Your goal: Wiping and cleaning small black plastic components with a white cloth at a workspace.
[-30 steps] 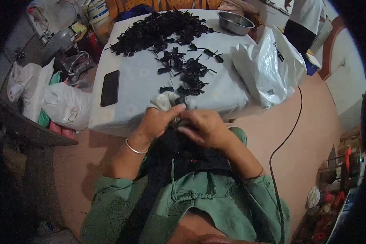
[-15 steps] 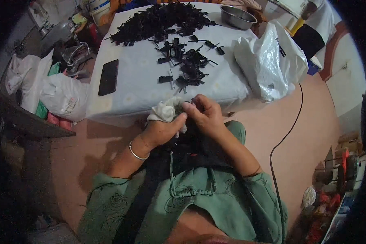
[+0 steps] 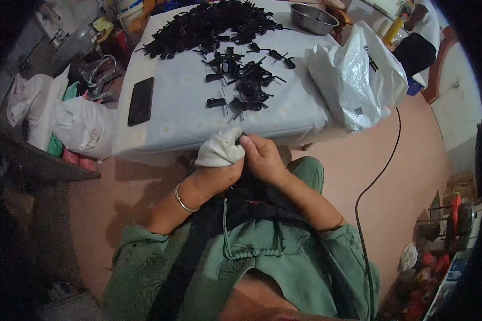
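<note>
In front of the table's near edge my two hands meet. My left hand (image 3: 218,178) is closed on a crumpled white cloth (image 3: 217,151), which covers most of its fingers. Close against it, my right hand (image 3: 266,162) is closed, thumb and fingers pinching a small dark part (image 3: 239,139) at the cloth's edge; most of that part is hidden. Beyond my hands, a loose cluster of small black parts with thin stems (image 3: 246,80) lies on the white-covered table (image 3: 177,115). A large heap of similar black parts (image 3: 203,27) fills the far side.
A black phone (image 3: 141,101) lies at the table's left. On the right stand a white plastic bag (image 3: 348,80) and, farther back, a metal bowl (image 3: 313,20). A dark cable (image 3: 377,182) runs down the right side. White sacks (image 3: 83,125) sit on the left; a person (image 3: 420,43) is at far right.
The white cloth has been drawn over the fingers of my left hand and bunched upward. My right hand's fingers have curled in closer. At far right the other person has shifted.
</note>
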`<state>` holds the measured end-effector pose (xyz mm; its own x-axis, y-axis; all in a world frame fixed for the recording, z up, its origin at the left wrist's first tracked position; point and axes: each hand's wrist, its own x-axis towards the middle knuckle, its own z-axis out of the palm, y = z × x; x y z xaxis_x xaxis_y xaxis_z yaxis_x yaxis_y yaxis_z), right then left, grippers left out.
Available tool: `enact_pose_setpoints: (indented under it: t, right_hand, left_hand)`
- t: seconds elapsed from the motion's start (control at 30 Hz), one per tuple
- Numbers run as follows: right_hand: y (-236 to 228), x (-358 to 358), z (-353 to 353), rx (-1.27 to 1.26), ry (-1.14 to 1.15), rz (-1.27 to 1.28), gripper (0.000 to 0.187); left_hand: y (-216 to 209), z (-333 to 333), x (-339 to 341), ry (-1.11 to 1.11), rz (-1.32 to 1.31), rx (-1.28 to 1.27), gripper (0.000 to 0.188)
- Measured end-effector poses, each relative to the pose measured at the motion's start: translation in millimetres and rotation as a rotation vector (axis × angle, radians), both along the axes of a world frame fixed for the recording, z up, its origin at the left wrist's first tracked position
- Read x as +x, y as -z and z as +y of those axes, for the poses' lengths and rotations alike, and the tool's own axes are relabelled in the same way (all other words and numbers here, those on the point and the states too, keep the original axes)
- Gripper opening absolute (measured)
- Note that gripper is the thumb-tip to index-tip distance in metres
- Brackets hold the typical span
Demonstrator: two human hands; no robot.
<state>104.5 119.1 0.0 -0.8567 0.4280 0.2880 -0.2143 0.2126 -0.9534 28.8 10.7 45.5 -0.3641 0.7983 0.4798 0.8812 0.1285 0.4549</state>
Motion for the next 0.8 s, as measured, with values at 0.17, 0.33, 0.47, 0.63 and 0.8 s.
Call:
enact_pose_setpoints:
  t: [0.17,0.33,0.47,0.63,0.8]
  right_hand:
    - [-2,3,4,-0.005,-0.045,-0.127,0.026]
    - [-6,10,26,0.188,0.051,-0.018,0.021]
    - [-10,19,35,0.233,-0.187,-0.262,0.018]
    - [-14,16,34,0.340,-0.076,0.105,0.016]
    - [-16,10,28,0.038,-0.172,-0.102,0.017]
  left_hand:
    - [16,1,4,-0.045,-0.092,0.173,0.014]
    - [20,4,-7,0.039,-0.508,0.341,0.015]
    - [16,-4,-12,0.028,-1.016,0.240,0.018]
    - [14,-5,-4,0.023,-0.905,0.072,0.031]
    - [9,-5,3,0.128,-0.884,0.061,0.031]
